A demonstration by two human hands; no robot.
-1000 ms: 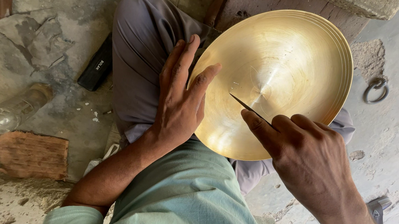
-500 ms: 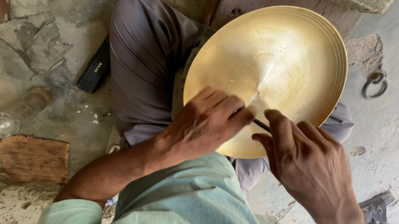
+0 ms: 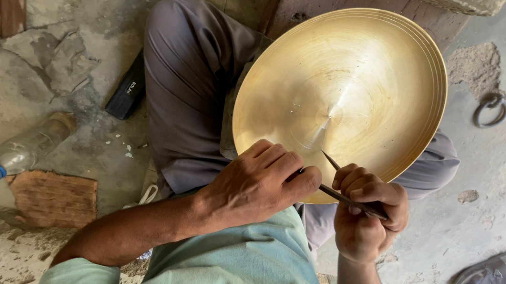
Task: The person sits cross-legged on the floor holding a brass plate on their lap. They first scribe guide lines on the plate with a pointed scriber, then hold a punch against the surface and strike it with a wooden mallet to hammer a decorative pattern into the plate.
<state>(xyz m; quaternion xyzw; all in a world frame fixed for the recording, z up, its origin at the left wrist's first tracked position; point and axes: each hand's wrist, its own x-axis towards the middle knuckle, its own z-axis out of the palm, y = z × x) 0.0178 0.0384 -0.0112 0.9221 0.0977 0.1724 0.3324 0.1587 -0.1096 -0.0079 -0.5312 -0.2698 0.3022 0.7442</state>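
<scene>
I see brass dish (image 3: 352, 83) on lap, centre-far. Right hand (image 3: 366, 215) grips thin dark tool (image 3: 349, 200), tip touching dish. Left hand (image 3: 260, 185) curled over tool shaft at dish near rim.

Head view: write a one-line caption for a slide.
Seated person steadies a shallow brass dish on the lap with the left hand while the right hand holds a thin dark tool to its surface.
</scene>
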